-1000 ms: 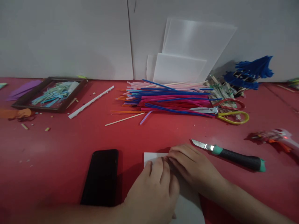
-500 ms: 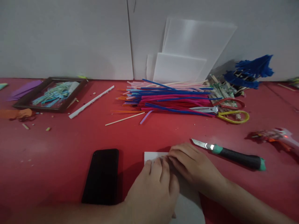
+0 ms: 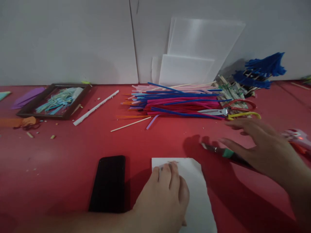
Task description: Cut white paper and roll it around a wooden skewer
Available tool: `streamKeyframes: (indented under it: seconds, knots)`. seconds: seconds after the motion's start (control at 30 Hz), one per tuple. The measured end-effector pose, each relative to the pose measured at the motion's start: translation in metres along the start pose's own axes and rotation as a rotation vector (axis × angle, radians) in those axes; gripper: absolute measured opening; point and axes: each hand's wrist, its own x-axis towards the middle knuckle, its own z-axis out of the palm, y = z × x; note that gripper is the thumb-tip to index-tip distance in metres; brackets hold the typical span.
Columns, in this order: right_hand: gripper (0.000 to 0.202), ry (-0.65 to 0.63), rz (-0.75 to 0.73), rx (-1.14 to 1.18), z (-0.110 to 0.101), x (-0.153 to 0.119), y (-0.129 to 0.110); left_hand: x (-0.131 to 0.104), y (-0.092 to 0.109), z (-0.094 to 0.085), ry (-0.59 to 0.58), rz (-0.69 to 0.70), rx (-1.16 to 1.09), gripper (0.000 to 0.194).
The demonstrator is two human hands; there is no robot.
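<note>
My left hand [image 3: 165,194] presses its curled fingertips onto a white sheet [image 3: 199,194] with an uneven right edge. Something small shows at those fingertips, too little to make out. My right hand [image 3: 262,149] hovers over the utility knife [image 3: 227,153], fingers spread, holding nothing. It hides most of the knife's black handle. Just beyond that hand lie scissors [image 3: 213,112] with one red and one yellow handle, blade tips on a pile of coloured pipe cleaners [image 3: 184,101].
A black phone [image 3: 108,184] lies left of the sheet. Further back are a brown frame [image 3: 45,116], a white stick [image 3: 97,106] and a thin wooden stick [image 3: 131,124]. A glue gun [image 3: 298,136] is at the right edge; white panels [image 3: 186,69] lean on the wall.
My right hand has lifted off the sheet and moved right, over the knife, its fingers opening. The sheet's top right corner now shows. My left hand stays on the sheet.
</note>
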Motion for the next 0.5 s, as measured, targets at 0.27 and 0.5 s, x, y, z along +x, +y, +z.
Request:
streamKeyframes:
  seconds: [0.27, 0.5]
  knots:
    - [0.026, -0.198, 0.045, 0.122, 0.009, -0.054, 0.025, -0.001, 0.000, 0.002, -0.025, 0.035, -0.014, 0.076]
    - [0.022, -0.218, -0.092, 0.164, 0.011, -0.035, 0.022, 0.001, 0.001, -0.001, -0.021, 0.006, -0.012, 0.074]
